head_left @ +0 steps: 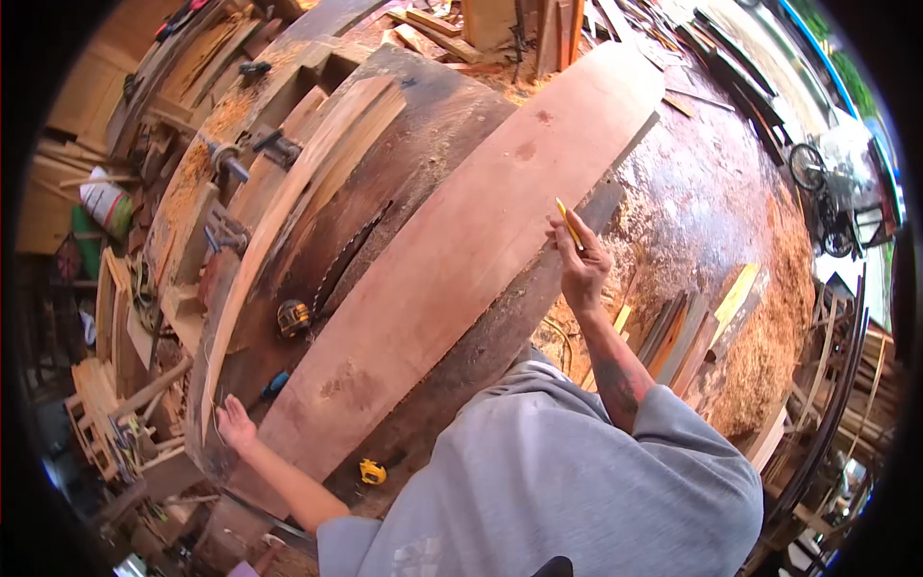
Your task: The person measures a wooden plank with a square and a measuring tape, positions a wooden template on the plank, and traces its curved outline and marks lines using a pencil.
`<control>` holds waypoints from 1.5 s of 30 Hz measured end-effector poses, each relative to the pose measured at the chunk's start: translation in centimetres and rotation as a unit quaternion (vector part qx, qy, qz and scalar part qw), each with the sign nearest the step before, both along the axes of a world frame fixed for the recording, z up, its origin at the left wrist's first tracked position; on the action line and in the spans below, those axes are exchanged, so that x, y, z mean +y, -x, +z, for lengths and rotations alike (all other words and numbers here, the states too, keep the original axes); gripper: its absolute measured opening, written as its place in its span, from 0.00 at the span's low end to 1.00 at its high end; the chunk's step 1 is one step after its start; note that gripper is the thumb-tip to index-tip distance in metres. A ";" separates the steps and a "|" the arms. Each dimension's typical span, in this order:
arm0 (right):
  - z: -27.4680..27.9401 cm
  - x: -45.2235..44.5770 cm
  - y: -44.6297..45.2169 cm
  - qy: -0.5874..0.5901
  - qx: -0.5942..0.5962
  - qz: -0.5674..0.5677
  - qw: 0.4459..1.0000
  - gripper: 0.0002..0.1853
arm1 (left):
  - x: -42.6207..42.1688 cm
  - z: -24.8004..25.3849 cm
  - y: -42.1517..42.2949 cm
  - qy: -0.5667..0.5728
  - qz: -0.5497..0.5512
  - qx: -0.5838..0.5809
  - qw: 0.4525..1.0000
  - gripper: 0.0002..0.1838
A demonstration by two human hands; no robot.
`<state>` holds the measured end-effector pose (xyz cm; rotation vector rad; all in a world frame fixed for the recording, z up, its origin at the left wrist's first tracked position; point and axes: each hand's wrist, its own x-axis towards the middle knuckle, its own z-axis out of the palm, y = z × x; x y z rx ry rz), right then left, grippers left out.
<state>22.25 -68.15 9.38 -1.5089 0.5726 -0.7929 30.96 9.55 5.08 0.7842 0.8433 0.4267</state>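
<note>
A long reddish plywood board (452, 240) with rounded ends lies diagonally across the dark workbench (433, 91). Over its right edge, my right hand (586, 264) is closed on a yellow pencil (569, 224), its tip pointing up and away. At the lower left, my left hand (236, 425) has its fingers apart and holds nothing; it is beside the board's near end, close to a curved wooden strip (274, 226). A black and yellow tape measure (292, 317) and a blue-handled tool (276, 384) rest left of the board. Another yellow tape measure (372, 471) lies near my body.
Clamps (227, 162) stand along the bench's left side. Stacked wood strips (673, 332) and sawdust (760, 365) are at the right. A motorcycle (832, 197) stands at the far right. Scrap wood (106, 404) is piled at the left.
</note>
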 end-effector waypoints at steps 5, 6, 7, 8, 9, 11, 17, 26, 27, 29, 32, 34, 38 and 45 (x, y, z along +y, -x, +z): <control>-1.2 1.2 -1.6 0.014 -0.008 -0.003 1.000 0.17 | -22.9 4.2 3.1 -0.518 -0.015 0.011 0.855 0.19; -2.0 1.1 -1.6 0.005 -0.021 -0.004 1.000 0.16 | -26.5 4.4 3.7 -0.503 -0.084 0.009 0.860 0.18; -2.7 1.1 -1.9 -0.005 -0.035 -0.004 0.999 0.16 | -28.2 2.4 4.4 -0.504 -0.147 0.006 0.851 0.17; -3.1 1.3 -2.3 -0.008 -0.044 -0.030 0.999 0.14 | -30.0 0.1 4.9 -0.540 -0.185 -0.009 0.821 0.16; -3.1 1.3 -2.7 -0.010 -0.044 -0.022 0.999 0.14 | -31.8 -1.7 5.1 -0.575 -0.224 -0.024 0.787 0.16; -3.1 1.0 -3.5 -0.009 -0.001 -0.067 0.998 0.11 | -35.5 -3.0 5.7 -0.689 -0.264 -0.055 0.673 0.16; -6.0 -1.6 -5.8 0.104 0.015 -0.089 0.990 0.07 | -38.3 -1.0 5.9 -0.744 -0.293 -0.036 0.600 0.15; -5.5 -1.7 -7.8 0.191 0.096 -0.040 0.976 0.10 | -38.8 -1.3 4.9 -0.759 -0.286 -0.026 0.585 0.16; -5.8 -1.7 -7.8 0.188 0.101 -0.036 0.976 0.10 | -38.7 -1.3 5.4 -0.760 -0.290 -0.019 0.582 0.16; -6.3 -1.7 -7.6 0.128 0.138 -0.049 0.981 0.10 | -38.5 -0.9 6.1 -0.760 -0.303 -0.008 0.575 0.16; -6.0 -1.5 -8.1 0.124 0.138 -0.064 0.981 0.09 | -39.1 -0.7 5.2 -0.767 -0.302 -0.011 0.566 0.16; -6.2 -1.4 -8.3 0.144 0.131 -0.059 0.979 0.08 | -38.9 -0.9 5.3 -0.768 -0.302 -0.007 0.565 0.16; -6.4 -1.5 -8.4 0.160 0.120 -0.049 0.978 0.07 | -39.0 -1.3 5.4 -0.771 -0.306 0.013 0.558 0.16; -6.0 -1.5 -8.4 0.182 0.116 -0.039 0.976 0.07 | -39.1 -1.4 5.3 -0.790 -0.303 0.002 0.533 0.16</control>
